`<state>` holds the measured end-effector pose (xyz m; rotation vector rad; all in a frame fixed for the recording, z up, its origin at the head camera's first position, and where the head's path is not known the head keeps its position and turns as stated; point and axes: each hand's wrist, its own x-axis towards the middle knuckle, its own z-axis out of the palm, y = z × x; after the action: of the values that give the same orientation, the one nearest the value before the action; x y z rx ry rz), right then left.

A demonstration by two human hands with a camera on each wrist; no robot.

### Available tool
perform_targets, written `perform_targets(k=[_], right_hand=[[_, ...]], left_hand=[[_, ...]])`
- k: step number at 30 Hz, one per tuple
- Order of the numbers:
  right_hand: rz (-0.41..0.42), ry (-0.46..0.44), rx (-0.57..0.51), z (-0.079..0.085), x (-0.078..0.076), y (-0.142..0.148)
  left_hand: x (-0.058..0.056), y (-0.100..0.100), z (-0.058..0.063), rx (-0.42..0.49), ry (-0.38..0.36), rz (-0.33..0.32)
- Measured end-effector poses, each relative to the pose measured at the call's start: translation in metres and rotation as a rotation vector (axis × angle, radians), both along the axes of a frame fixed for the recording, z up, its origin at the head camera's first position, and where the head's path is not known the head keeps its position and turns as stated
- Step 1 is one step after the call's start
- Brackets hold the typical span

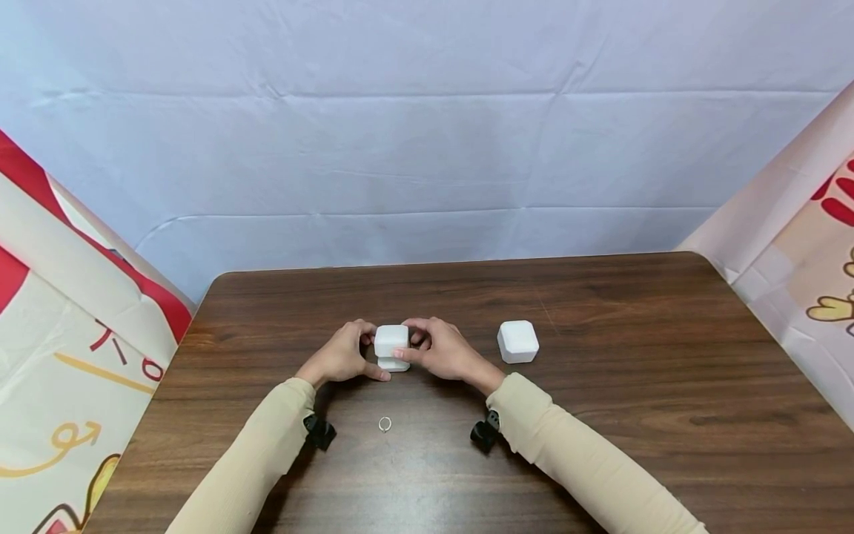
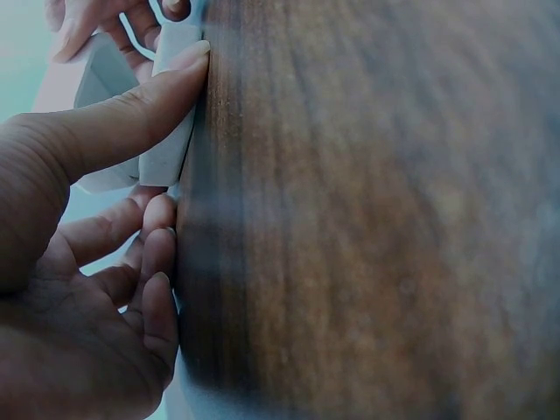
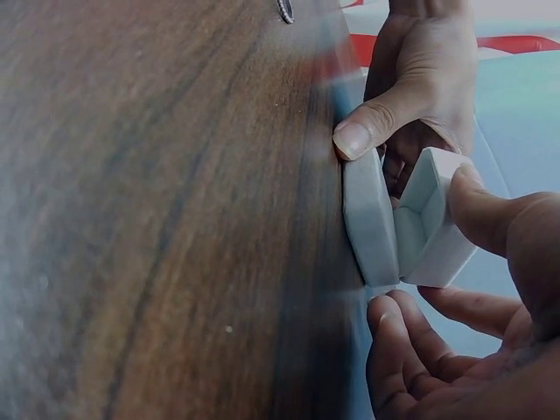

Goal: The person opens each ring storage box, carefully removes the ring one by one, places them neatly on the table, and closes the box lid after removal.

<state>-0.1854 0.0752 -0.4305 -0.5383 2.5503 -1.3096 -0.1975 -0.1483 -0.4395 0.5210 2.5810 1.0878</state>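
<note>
A small white ring box (image 1: 392, 358) stands on the table between my two hands, its lid tilted up from the base. In the right wrist view the hollow inside of the lid (image 3: 422, 213) shows, while the base (image 3: 369, 214) sits on the wood. My left hand (image 1: 343, 354) grips the base, its thumb at the near edge and its fingers curled at the left side. The right hand (image 1: 443, 352) pinches the lid between thumb and fingers. A thin silvery ring (image 1: 385, 424) lies on the table nearer to me. The inside of the base is hidden.
A second white box (image 1: 517, 342) sits to the right of my right hand. The brown wooden table (image 1: 634, 356) has a pale cloth (image 1: 427, 163) hanging behind it. Printed cloths (image 1: 60, 356) hang at both sides.
</note>
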Motion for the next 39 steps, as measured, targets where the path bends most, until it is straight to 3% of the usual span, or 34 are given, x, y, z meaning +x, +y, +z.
perform_targets(k=[11, 18, 39], right_hand=[[0.018, 0.026, 0.021, -0.001, 0.001, 0.0007], [0.035, 0.085, 0.101, -0.0031, 0.0063, -0.0004], [0.029, 0.091, 0.061, -0.0031, 0.0083, 0.0039]], left_hand=[[0.0002, 0.0007, 0.0013, 0.0, 0.002, 0.001], [-0.0001, 0.0002, 0.0011, 0.013, -0.001, 0.0], [0.0008, -0.001, -0.0002, 0.021, -0.003, 0.004]])
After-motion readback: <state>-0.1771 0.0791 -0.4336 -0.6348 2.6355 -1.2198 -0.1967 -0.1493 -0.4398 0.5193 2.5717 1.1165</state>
